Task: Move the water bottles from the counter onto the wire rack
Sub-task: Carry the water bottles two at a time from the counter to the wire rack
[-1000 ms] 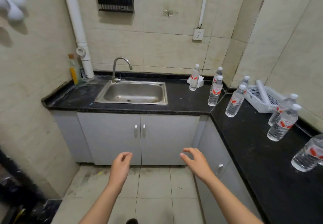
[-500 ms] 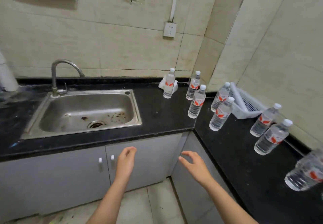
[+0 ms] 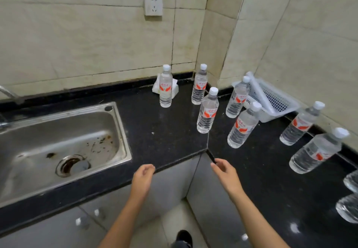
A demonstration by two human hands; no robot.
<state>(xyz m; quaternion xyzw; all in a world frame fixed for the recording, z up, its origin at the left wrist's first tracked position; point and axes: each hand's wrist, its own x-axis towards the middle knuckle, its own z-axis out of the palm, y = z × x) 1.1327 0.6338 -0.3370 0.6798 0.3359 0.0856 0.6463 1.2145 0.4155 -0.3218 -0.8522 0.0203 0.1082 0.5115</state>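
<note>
Head view: black L-shaped counter (image 3: 164, 131) with steel sink (image 3: 58, 147) at left. Water bottles stand upright around the corner: one (image 3: 165, 88) in front of a white napkin pack (image 3: 174, 87), one (image 3: 199, 87) by the back wall, one (image 3: 207, 112) near the seam, two (image 3: 241, 127) beside a white basket (image 3: 275, 100), more along the right edge (image 3: 313, 152). Left hand (image 3: 143, 178) loosely curled, empty, at counter edge. Right hand (image 3: 225, 172) spread, empty, over the corner. No bottle touched. Wire rack out of frame.
</note>
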